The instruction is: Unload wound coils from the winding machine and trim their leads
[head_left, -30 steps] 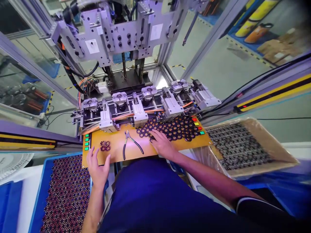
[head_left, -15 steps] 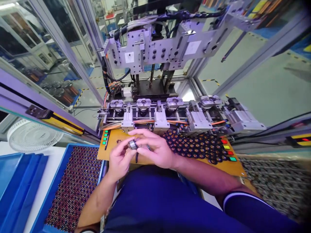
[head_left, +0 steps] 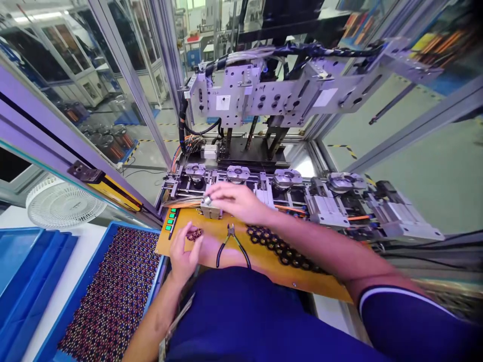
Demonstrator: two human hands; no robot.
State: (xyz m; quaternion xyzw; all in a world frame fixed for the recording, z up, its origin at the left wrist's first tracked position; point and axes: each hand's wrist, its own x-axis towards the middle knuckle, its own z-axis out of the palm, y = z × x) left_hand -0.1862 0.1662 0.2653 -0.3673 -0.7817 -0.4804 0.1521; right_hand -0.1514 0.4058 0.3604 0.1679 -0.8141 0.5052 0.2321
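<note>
My right hand (head_left: 237,202) is raised over the left part of the fixture row, its fingers closed on a small shiny metal cylinder (head_left: 207,199). That piece is above a grey metal block at the front of the machine. Lower down, my left hand (head_left: 184,254) has thumb and forefinger apart, beside a few small dark copper-coloured ring parts (head_left: 194,234) on the yellow tabletop (head_left: 211,241). A pair of cutting pliers (head_left: 231,231) lies between the hands, handles towards me and spread.
Round metal fixtures (head_left: 237,173) line the machine. Rows of dark ring parts (head_left: 279,247) lie under my right forearm. Green buttons (head_left: 171,221) sit at the table's left edge. A blue tray (head_left: 113,226) full of small parts and a white fan (head_left: 64,201) stand left.
My hands have separated. The right one carried the metal cylinder up and forward to the machine, while the left stayed low over the table. The pliers are now uncovered, and the view has shifted.
</note>
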